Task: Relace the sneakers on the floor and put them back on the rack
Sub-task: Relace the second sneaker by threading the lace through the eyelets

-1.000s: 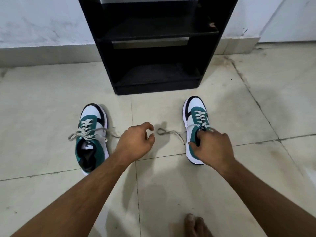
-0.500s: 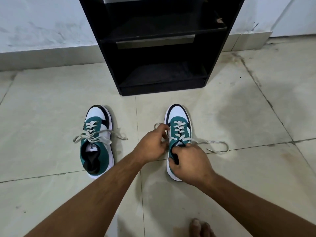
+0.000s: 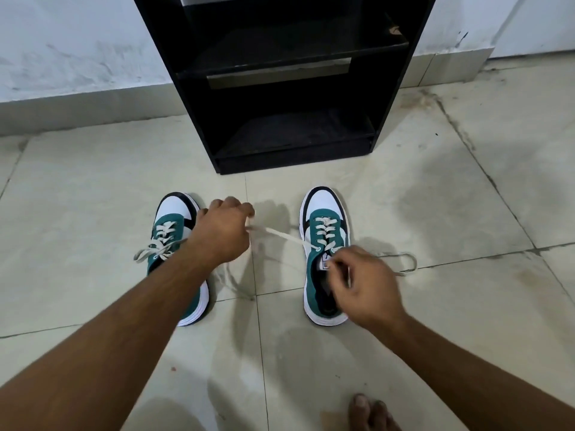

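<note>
While both forearms reach in from the bottom edge of the view, much of the scene is covered or cut off. The left hand (image 3: 222, 233) and its forearm lie across the left sneaker (image 3: 174, 244), hiding its middle and most of its heel. The left grip is pinched together on a pale lace (image 3: 280, 236), which runs taut across the floor gap to the top eyelets of the right sneaker (image 3: 325, 231). The right hand (image 3: 364, 284) sits over the open collar of that sneaker, covering its right side and heel; its fingers (image 3: 337, 262) are curled together at the tongue, but motion blur makes it impossible to tell what they hold. A second lace end (image 3: 404, 262) loops loose on the floor to the right of this sneaker. The left sneaker's own laces (image 3: 149, 248) trail loose to its left.

Both sneakers, teal and white with black trim, stand on the floor with toes pointing at a black rack (image 3: 289, 88), just in front of its base. The rack's top is cut off by the upper edge, and its shelves are dark and hard to read. Bare toes (image 3: 370, 413) show at the bottom edge, partly cut off.

The floor (image 3: 435, 321) is of large pale tiles with dark grout lines and grubby stains. Behind the rack a scuffed white wall (image 3: 77, 51) meets a tiled skirting.
</note>
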